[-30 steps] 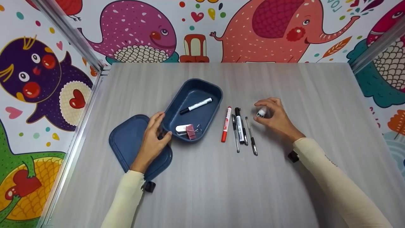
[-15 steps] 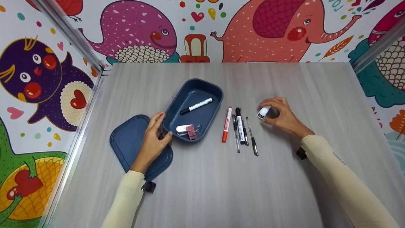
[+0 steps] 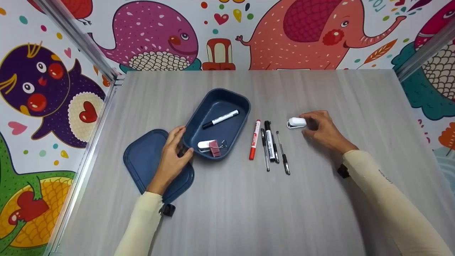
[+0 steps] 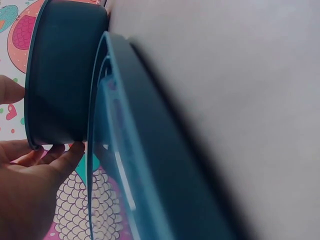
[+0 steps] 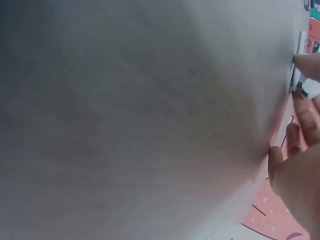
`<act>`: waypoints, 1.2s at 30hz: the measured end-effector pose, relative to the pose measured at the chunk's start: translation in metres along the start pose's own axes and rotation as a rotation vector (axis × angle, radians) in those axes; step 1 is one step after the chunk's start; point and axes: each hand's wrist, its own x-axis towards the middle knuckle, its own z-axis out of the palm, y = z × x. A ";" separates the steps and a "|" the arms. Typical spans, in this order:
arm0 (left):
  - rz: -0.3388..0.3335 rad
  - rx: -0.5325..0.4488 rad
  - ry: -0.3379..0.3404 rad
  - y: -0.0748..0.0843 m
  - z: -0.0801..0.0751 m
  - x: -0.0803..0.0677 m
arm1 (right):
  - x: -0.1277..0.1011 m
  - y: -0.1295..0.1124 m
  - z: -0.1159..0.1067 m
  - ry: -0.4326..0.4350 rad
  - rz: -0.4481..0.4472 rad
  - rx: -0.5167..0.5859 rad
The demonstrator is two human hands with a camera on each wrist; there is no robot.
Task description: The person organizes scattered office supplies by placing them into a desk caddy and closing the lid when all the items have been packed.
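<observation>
From the head camera: the white stapler (image 3: pixel 296 123) is lying on the counter (image 3: pixel 227 206), right of the pens, and the right hand (image 3: pixel 325 129) is at its near end, thumb and fingers parted. Left of it runs the loose row: red marker (image 3: pixel 254 139), slim pen (image 3: pixel 265 151), black-capped marker (image 3: pixel 269 142) partly covering another pen, then a second slim pen (image 3: pixel 283 154). Over to the open blue box (image 3: pixel 227 131), with a white marker (image 3: pixel 220 119) lying inside and a pink clip (image 3: pixel 214 148) against a white object (image 3: pixel 205 144) in the near end. The left hand (image 3: pixel 169 161) is at the box's near left corner, fingers extended and thumb apart, above the blue lid (image 3: pixel 144 156).

Left wrist now: fingertips touch the box's outer wall, thumb on the other side, the lid's edge filling the foreground.

Right wrist: mostly blurred counter, the stapler between thumb and fingers at the frame's edge; whether they touch it, I can't quite tell.
</observation>
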 end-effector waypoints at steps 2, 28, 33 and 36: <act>0.001 -0.003 0.002 0.000 0.000 0.000 | -0.001 0.000 0.000 0.013 0.003 -0.002; -0.011 -0.002 0.006 -0.001 0.001 -0.001 | -0.009 -0.006 0.018 0.144 0.049 0.038; -0.013 -0.007 0.006 -0.001 0.001 0.000 | -0.013 -0.011 0.020 0.178 0.071 0.066; -0.012 -0.006 0.010 -0.001 0.000 0.000 | -0.015 -0.015 0.021 0.186 0.059 0.058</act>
